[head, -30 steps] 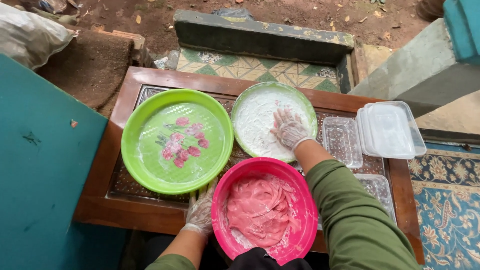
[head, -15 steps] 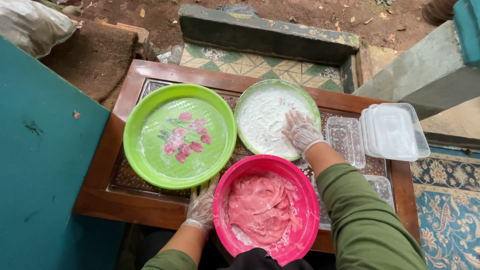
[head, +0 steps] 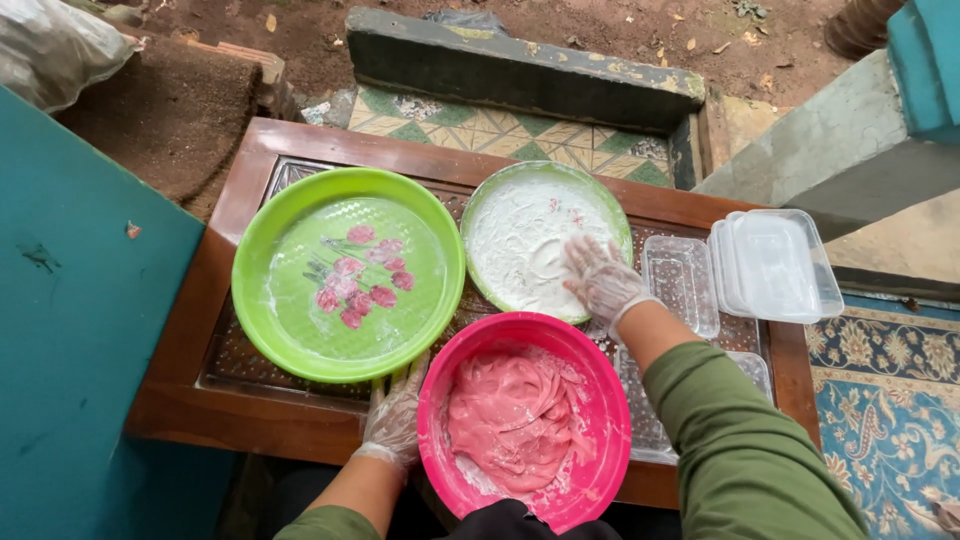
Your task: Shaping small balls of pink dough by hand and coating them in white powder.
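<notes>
Two hands: yours, both gloved.
Left hand (head: 395, 420): grips the round pink plastic bowl (head: 600, 400) of dough.
Right hand (head: 600, 280): fingers spread, unclenched, on the floured green plate (head: 530, 240).

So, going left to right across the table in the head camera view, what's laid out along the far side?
Big green tray with a pink flower print → green plate of white flour, with the gloved right hand over its right edge → open clear plastic container → stack of clear plastic lids.

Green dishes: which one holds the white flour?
The smaller green plate, under the right hand. The larger green tray holds only pink pieces.
</notes>
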